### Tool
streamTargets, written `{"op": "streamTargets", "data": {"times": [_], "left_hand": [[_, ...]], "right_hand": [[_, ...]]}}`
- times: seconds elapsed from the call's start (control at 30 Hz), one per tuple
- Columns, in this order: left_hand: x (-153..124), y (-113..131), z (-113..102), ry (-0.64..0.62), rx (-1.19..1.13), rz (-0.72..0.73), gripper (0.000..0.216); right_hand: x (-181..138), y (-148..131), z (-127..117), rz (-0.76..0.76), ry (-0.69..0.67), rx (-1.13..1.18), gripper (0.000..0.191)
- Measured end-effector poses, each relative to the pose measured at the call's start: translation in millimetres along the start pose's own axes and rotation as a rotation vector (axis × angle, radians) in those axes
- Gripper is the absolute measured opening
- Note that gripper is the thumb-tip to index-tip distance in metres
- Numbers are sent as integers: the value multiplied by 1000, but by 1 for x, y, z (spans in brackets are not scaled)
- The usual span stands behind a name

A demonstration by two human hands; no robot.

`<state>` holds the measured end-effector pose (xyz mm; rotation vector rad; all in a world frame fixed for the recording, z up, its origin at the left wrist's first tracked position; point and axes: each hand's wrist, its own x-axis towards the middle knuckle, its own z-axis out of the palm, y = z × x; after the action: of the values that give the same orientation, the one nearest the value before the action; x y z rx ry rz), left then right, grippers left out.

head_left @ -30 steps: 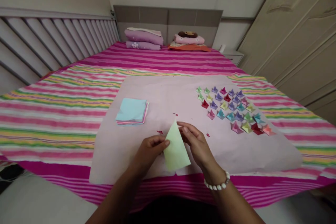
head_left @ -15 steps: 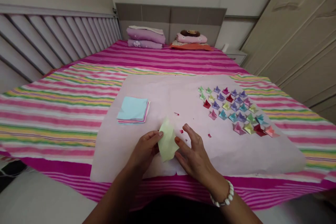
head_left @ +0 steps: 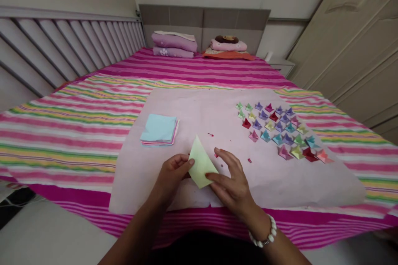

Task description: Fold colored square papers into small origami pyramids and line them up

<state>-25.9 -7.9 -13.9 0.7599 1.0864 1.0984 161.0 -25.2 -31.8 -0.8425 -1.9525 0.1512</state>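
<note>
A pale green paper [head_left: 200,162], folded into a triangle, is held just above a large pink sheet [head_left: 311,182] spread on the bed. My left hand [head_left: 172,176] pinches its left edge with thumb and fingers. My right hand [head_left: 231,182] grips its lower right corner with the thumb, the other fingers spread above the sheet. A white bead bracelet is on my right wrist. To the left lies a stack of coloured square papers [head_left: 159,129], light blue on top. To the right sit several small folded paper pieces [head_left: 280,130] in rows.
The bed has a pink striped cover [head_left: 71,132]. Tiny red paper scraps [head_left: 249,160] lie near my hands. Folded bedding and pillows [head_left: 174,43] rest at the headboard. A slatted rail [head_left: 62,45] runs along the left and wardrobe doors [head_left: 357,41] stand on the right.
The green paper went from a longer upright shape to a smaller folded triangle, lowered toward the sheet. My right hand shifted from its top to its lower right corner.
</note>
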Motion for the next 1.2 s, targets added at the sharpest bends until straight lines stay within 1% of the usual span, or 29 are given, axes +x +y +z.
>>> {"op": "streamTargets", "data": {"times": [0.07, 0.13, 0.17, 0.23, 0.3, 0.4, 0.5, 0.63, 0.7, 0.8, 0.87, 0.97, 1.03, 1.07, 1.13, 1.17, 1.2], "left_hand": [[0, -1, -2, -6, 20, 17, 27], [0, -3, -2, -28, 36, 11, 27], [-1, -3, -3, -40, 42, 4, 27], [-1, -4, -2, -62, 47, -7, 28], [-2, -6, -2, -83, 50, -11, 30], [-3, -7, -1, -108, 68, -3, 31], [-4, -8, 1, -128, 92, 21, 30], [-4, -9, 2, -131, 134, 63, 30], [-3, -11, 1, -104, 161, 81, 27], [-1, -14, 1, -67, 186, 57, 24], [0, -16, 1, -82, 199, 49, 23], [0, -18, 3, -104, 233, 85, 22], [-1, -18, 4, -78, 263, 99, 21], [-1, -18, 3, -62, 279, 104, 20], [0, -17, 2, -53, 311, 123, 20], [0, -17, 2, -56, 321, 138, 19], [1, -17, 1, -68, 327, 150, 20]], "right_hand": [[1, 1, 1, 176, -1, 175, 13], [4, 2, 4, 395, 18, 395, 7], [5, 3, 6, 503, 38, 500, 6], [7, 4, 10, 681, 90, 657, 11], [9, 5, 14, 811, 132, 723, 16], [7, 7, 21, 925, 171, 749, 21], [6, 8, 27, 976, 215, 782, 25], [6, 7, 31, 1005, 266, 824, 28], [6, 8, 31, 1011, 274, 836, 29], [5, 9, 32, 1018, 290, 847, 30], [3, 10, 33, 1028, 304, 843, 30], [2, 11, 35, 1034, 327, 828, 30], [3, 9, 34, 1017, 346, 828, 30], [4, 9, 33, 1004, 351, 829, 33], [7, 7, 30, 983, 332, 838, 46], [8, 6, 29, 976, 304, 844, 47], [9, 5, 27, 971, 271, 846, 42]]}}
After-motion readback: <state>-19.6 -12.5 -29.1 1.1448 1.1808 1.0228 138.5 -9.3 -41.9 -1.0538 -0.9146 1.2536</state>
